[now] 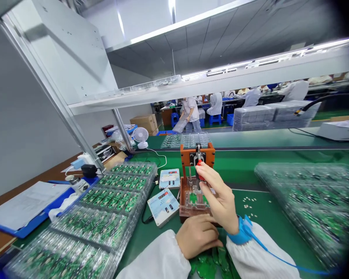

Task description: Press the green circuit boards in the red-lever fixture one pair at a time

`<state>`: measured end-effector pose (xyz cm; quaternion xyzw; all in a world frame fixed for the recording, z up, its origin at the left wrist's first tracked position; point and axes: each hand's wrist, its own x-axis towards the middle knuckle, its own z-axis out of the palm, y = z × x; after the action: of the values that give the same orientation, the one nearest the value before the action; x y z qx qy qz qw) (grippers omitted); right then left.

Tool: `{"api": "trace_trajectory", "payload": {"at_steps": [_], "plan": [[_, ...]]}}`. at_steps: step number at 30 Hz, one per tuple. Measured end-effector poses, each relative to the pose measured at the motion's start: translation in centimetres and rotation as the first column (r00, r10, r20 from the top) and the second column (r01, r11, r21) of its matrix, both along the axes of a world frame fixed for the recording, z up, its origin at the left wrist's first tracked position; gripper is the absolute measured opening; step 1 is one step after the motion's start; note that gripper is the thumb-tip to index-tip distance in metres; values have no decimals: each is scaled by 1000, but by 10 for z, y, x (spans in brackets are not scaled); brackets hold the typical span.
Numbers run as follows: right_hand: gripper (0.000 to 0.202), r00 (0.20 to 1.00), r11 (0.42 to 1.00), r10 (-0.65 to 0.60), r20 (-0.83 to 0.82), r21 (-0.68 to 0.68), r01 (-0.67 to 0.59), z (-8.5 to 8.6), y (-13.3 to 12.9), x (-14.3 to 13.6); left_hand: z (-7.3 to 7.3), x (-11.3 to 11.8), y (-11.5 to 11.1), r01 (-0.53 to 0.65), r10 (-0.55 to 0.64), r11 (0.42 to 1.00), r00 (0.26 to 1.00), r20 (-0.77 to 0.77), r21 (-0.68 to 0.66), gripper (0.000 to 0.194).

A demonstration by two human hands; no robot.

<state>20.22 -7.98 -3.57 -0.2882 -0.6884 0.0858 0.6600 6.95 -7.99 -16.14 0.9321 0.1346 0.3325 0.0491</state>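
My right hand (222, 198), with a blue wrist strap (242, 231) below it, has thumb and fingers closed about the red handle (199, 170) of a toggle clamp. That clamp is mounted on an orange-and-brown test fixture (186, 155). Under its clear plate, a green circuit board (193, 198) shows in part. Just in front of the fixture base is my left hand (198, 236), its fingers curled inward; whatever may be in them is hidden. Loose green circuit boards (205, 268) lie beneath it.
Two display boxes (163, 207) with red digits sit left of the fixture. Clear trays of boards flank the bench, a left tray (104, 217) and a right tray (317, 205). Small pale pieces (250, 206) are scattered at right. A white fan (141, 136) stands behind; people work beyond.
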Motion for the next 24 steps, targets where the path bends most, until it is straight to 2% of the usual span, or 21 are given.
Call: {"api": "trace_trajectory", "payload": {"at_steps": [2, 5, 8, 10, 12, 13, 15, 17, 19, 21, 22, 24], "plan": [[52, 1000, 1000, 10, 5, 5, -10, 0, 0, 1, 7, -3, -6, -48, 48, 999, 993, 109, 4, 36], [53, 1000, 1000, 25, -2, 10, -25, 1, 1, 1, 24, -17, -13, -129, 142, 990, 947, 289, -65, 32], [53, 998, 999, 53, -17, 8, -53, 2, 2, 1, 46, -44, 0, -266, 298, 954, 897, 327, -138, 24], [51, 997, 998, 69, -28, -1, -69, 3, 2, 1, 61, -67, 22, -396, 436, 890, 884, 169, -225, 21], [48, 996, 997, 76, -38, -4, -76, 4, 2, 1, 72, -88, 51, -547, 520, 780, 837, -172, -305, 26], [47, 996, 997, 80, -42, -1, -80, 5, 2, 1, 76, -98, 67, -619, 515, 731, 776, -363, -287, 37], [45, 995, 996, 89, -50, 5, -89, 6, 2, 2, 80, -112, 95, -682, 486, 682, 692, -533, -264, 71], [44, 993, 995, 102, -56, 7, -102, 8, 3, 3, 80, -120, 116, -717, 435, 651, 620, -653, -248, 105], [44, 991, 993, 118, -62, 7, -118, 8, 3, 4, 78, -122, 129, -747, 341, 631, 511, -789, -210, 129], [43, 989, 991, 134, -64, 8, -134, 9, 3, 5, 75, -121, 134, -754, 259, 635, 414, -873, -169, 138], [43, 988, 990, 138, -66, 7, -138, 9, 3, 5, 75, -120, 135, -750, 238, 643, 393, -888, -159, 140], [43, 987, 990, 141, -73, 8, -141, 8, 4, 5, 74, -118, 135, -740, 229, 653, 396, -889, -162, 140]]}}
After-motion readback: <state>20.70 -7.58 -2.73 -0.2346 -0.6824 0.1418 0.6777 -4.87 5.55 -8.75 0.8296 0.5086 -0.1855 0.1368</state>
